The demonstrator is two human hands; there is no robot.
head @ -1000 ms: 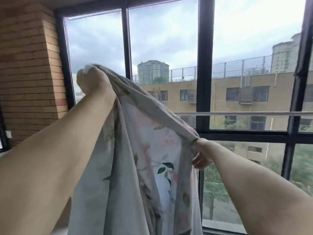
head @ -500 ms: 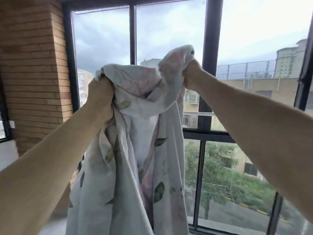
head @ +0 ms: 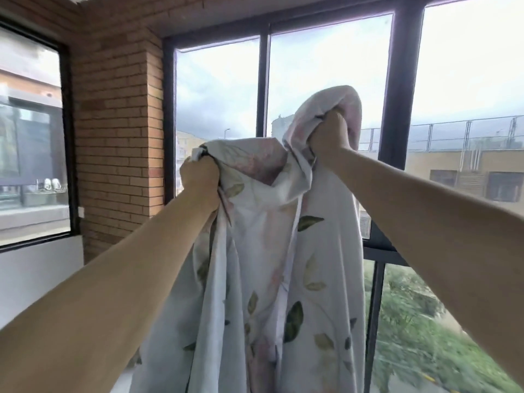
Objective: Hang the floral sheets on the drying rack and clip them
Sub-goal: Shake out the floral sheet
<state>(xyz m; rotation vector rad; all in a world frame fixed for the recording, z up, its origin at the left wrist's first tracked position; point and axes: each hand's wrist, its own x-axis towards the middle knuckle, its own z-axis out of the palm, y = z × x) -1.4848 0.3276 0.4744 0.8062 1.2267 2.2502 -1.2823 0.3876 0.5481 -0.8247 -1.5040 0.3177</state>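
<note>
A pale floral sheet (head: pixel 272 279) with green leaves and pink flowers hangs in front of me, bunched at the top. My left hand (head: pixel 200 181) grips one gathered part of its upper edge at chest height. Higher and to the right, my right hand (head: pixel 329 136) grips another bunch of the fabric, which folds over my fist. Both arms are stretched out toward the window. The sheet falls below the bottom of the view. No drying rack or clips are in view.
Tall black-framed windows (head: pixel 397 109) stand straight ahead, with buildings and trees outside. A brick pillar (head: pixel 119 137) stands at the left, beside another window (head: pixel 31 137) over a white sill wall.
My right hand rose from low on the sheet's edge to above my left hand, lifting the fabric. The view turned left, and the white rail outside the window went out of sight.
</note>
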